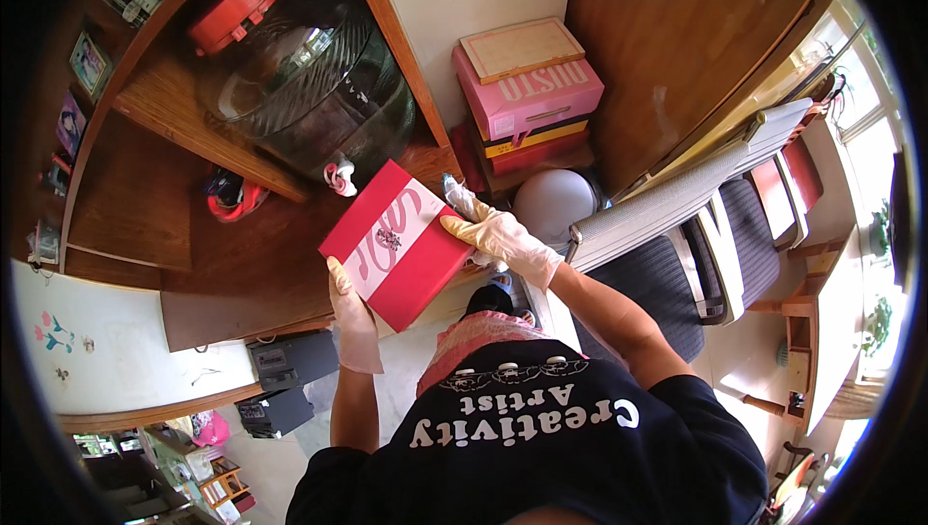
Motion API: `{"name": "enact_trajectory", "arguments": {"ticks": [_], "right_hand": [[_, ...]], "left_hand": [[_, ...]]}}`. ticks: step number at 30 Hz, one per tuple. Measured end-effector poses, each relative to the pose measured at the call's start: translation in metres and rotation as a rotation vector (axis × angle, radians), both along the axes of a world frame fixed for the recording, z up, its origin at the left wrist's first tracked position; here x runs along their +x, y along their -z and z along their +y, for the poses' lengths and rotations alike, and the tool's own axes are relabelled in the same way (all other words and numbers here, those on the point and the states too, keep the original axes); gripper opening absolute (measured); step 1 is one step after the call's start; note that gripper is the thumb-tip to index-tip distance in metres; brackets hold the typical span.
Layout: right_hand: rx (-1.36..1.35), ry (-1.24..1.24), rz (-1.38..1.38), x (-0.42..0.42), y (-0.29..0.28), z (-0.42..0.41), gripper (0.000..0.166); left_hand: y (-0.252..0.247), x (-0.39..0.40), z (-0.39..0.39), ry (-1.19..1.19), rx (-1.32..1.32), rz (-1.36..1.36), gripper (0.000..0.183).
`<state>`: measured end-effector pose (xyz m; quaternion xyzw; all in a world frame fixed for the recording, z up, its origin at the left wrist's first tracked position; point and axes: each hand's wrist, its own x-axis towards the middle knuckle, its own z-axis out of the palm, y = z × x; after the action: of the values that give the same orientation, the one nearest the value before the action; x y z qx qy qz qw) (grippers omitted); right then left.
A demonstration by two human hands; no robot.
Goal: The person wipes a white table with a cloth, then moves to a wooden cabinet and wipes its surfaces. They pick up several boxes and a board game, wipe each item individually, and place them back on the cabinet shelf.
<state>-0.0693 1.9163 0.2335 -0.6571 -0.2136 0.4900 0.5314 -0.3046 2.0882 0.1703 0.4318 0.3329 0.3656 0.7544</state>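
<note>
A red box with a pale printed band [433, 258] is held tilted between my two gloved hands, in front of the open wooden cabinet. My left hand [351, 315] grips its lower left side, the thumb on its edge. At the box's right side, my right hand [500, 235] has its thumb and fingers on the corner. A crumpled white cloth or wrap shows beside the right hand, partly hidden by it. Behind the box, a small red and white item [340, 178] lies by a large glass jar with a red lid [243, 6].
Stacked boxes, a pink one [533, 101] among them, stand against the wall behind, near a pale round object [554, 199]. Chairs with dark seats [645, 293] are at the right. Wooden shelf dividers [210, 141] and a red-rimmed basket [239, 199] are at the left.
</note>
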Motion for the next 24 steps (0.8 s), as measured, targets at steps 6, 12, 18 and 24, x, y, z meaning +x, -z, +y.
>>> {"name": "enact_trajectory", "arguments": {"ticks": [6, 12, 18, 24], "right_hand": [[0.174, 0.175, 0.103, -0.014, 0.05, 0.009, 0.076], [0.006, 0.133, 0.134, -0.009, 0.053, 0.007, 0.07], [0.187, 0.174, 0.132, -0.023, 0.071, 0.007, 0.069], [0.202, 0.219, 0.157, -0.036, 0.075, -0.002, 0.06]], "left_hand": [[-0.021, -0.046, -0.038, -0.146, 0.247, 0.425, 0.062], [-0.017, -0.064, -0.073, 0.18, -0.338, 0.476, 0.081], [-0.003, -0.037, -0.083, 0.183, -0.459, 0.139, 0.082], [-0.01, -0.037, -0.062, 0.145, -0.32, 0.146, 0.054]]}}
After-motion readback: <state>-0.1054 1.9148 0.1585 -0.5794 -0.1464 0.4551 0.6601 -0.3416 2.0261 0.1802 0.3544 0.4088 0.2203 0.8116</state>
